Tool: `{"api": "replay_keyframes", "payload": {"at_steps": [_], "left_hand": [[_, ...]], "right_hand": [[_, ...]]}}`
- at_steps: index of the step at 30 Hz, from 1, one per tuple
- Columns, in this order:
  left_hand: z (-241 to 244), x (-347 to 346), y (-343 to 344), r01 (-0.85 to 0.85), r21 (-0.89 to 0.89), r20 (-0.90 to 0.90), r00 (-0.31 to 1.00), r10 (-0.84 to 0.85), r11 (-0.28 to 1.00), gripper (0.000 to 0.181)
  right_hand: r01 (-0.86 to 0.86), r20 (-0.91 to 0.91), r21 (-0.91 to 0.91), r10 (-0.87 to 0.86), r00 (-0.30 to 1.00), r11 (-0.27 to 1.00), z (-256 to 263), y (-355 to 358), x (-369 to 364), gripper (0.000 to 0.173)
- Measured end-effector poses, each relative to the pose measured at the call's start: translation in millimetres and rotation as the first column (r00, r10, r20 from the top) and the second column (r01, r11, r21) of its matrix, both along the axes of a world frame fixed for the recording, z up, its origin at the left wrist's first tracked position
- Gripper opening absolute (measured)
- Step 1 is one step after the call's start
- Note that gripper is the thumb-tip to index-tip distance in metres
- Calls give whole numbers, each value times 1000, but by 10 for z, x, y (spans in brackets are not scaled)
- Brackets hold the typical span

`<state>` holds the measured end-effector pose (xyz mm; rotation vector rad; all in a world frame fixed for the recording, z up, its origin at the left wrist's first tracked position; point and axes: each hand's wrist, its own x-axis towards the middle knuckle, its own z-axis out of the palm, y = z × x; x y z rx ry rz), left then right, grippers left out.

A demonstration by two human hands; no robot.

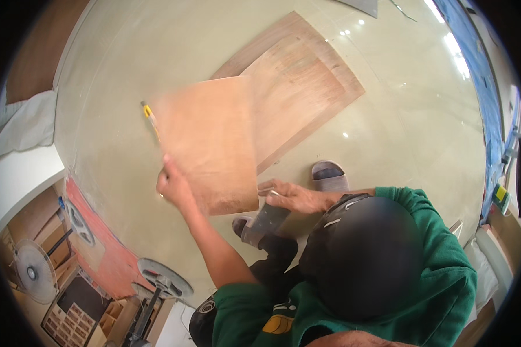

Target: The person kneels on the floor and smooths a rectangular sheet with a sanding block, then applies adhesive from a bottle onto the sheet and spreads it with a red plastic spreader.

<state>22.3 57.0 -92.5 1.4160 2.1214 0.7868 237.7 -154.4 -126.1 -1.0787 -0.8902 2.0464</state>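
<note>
My left hand [176, 184] grips the left edge of a thin reddish-brown wooden sheet [210, 139], which is slightly blurred. Beside the sheet's lower right edge is my right hand [286, 195], fingers curled around a dark flat tool or block [270, 217] whose exact kind I cannot tell. A yellow utility knife [148, 113] shows at the sheet's upper left edge; whether it touches the sheet is unclear. Behind the held sheet, a lighter wooden sheet [293, 86] overlaps a larger brown board [351, 89] on the floor.
Slippers [330, 173] are on my feet. At the lower left stand a fan [32, 271], a wheel-shaped grey base [165, 277] and a red sheet [108, 238] on the floor. Blue sheeting [482, 86] runs along the right, and a white cabinet edge [21, 184] is at the left.
</note>
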Motion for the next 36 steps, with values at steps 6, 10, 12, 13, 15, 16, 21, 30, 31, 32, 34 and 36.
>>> {"api": "replay_keyframes", "payload": {"at_steps": [6,10,12,13,15,16,21,30,31,32,34,36], "left_hand": [[-70,1487,500,697,-182,-385,599,-702,694,45],[-691,1949,641,749,-9,-460,585,-668,662,43],[-942,1881,539,640,-84,-401,680,-614,763,41],[-948,1812,483,639,-20,-449,681,-578,769,41],[-1031,1839,347,649,105,-500,689,-525,753,39],[-1028,1832,313,646,78,-468,697,-544,760,39],[-903,1866,369,645,85,-419,715,-560,759,35],[-962,1849,378,621,-34,-418,703,-575,783,34],[-955,1843,368,612,-45,-417,707,-572,789,34],[-947,1841,348,605,-57,-415,710,-570,794,33],[-930,1828,384,602,-30,-433,712,-554,798,34],[-920,1806,363,628,28,-453,702,-550,778,36]], "right_hand": [[164,-121,-170,-185,975,972,-31,-89,164,74],[147,118,-95,-136,984,984,-115,113,528,74],[-96,325,-149,140,935,984,194,334,1213,72],[-17,445,-259,135,885,966,501,419,1498,70],[309,455,43,-294,840,950,207,406,2032,59],[399,545,54,-362,756,915,177,665,2329,49],[832,395,255,-839,375,492,-385,2225,3628,38],[907,800,218,-598,45,361,-593,4290,4537,71],[856,892,229,-453,6,462,-613,4363,4495,71],[798,952,222,-300,-55,560,-648,4396,4441,71],[735,975,219,-162,-149,641,-666,4468,4331,70],[748,968,251,-163,-191,614,-726,4370,4304,69]]}}
